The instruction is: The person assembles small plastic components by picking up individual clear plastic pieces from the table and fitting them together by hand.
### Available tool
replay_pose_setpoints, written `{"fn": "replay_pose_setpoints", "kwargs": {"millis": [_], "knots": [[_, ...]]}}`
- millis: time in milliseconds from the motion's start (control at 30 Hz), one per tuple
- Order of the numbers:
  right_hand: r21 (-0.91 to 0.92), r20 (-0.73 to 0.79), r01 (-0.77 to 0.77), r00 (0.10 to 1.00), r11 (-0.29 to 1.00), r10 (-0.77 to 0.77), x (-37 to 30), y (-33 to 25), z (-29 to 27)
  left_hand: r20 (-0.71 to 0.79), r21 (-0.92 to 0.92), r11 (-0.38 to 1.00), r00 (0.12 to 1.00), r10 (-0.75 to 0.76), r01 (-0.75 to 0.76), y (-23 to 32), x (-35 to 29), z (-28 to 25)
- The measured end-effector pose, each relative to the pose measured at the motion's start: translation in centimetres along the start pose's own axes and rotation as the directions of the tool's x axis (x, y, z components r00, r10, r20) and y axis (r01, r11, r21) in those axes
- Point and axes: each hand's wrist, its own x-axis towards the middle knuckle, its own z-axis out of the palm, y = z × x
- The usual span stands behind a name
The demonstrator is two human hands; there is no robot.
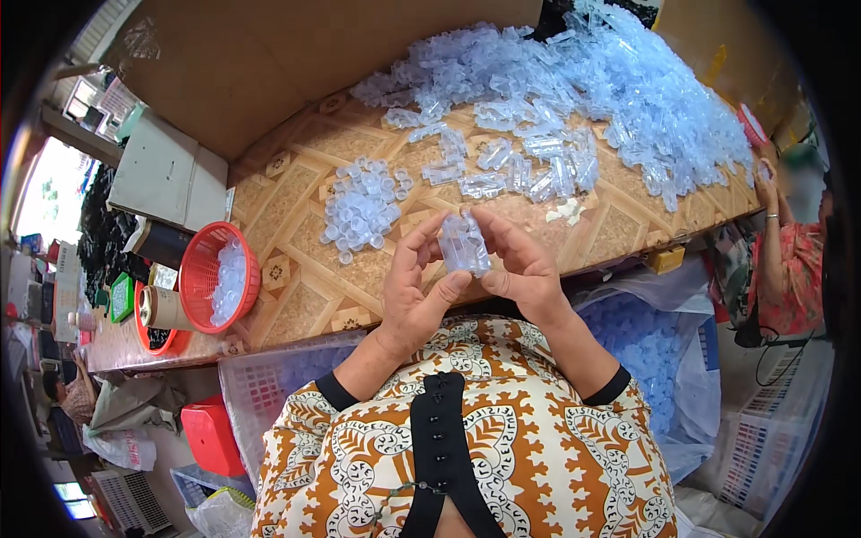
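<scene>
Close to the table's front edge, my left hand (414, 285) and my right hand (527, 271) hold a clear plastic piece (464, 242) between them. It is ribbed and roughly rectangular; whether it is one part or several side by side I cannot tell. Both thumbs press its lower end, while the fingers wrap its sides and are partly hidden. Just beyond my left hand lies a cluster of small clear round caps (360, 211). Loose clear oblong plastic pieces (485, 185) are spread past my fingertips. A few small whitish bits (567, 212) rest near my right hand.
A large heap of clear plastic pieces (574, 76) covers the far right tabletop. At left stands a red basket (221, 309) holding clear parts. Lined crates flank my lap; the right one holds clear parts (641, 354). A co-worker's arm (773, 238) reaches in at right.
</scene>
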Motion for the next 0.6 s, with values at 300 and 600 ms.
{"fn": "replay_pose_setpoints", "kwargs": {"millis": [300,600], "knots": [[0.055,0.062,0.031,0.997,0.998,-0.035,-0.1,-0.7,1.1,0.053,0.172,0.984,0.998,0.043,-0.052,-0.2,-1.2,-0.6],[0.065,0.090,0.023,0.996,0.998,-0.029,0.0,-0.4,1.2,0.059,0.268,0.955,0.991,0.119,-0.131,0.0,-1.6,-1.1]]}}
